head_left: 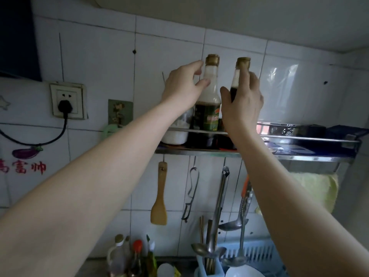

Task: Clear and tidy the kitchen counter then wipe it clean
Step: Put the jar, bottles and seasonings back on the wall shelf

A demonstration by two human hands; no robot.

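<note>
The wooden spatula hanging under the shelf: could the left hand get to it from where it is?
Probably yes. The wooden spatula hangs in the open below the left hand, which only pinches a bottle neck.

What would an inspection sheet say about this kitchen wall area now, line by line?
Surface: metal shelf on tiled wall; counter barely in view.
Job's things: two sauce bottles on the shelf, left bottle, right bottle.
Clutter: white jar; bottles below.
Grippers: left hand touches left bottle's neck; right hand grips right bottle.
Cables: black cord from socket.
Surroundings: hanging spatula, ladle, cloth.
</note>
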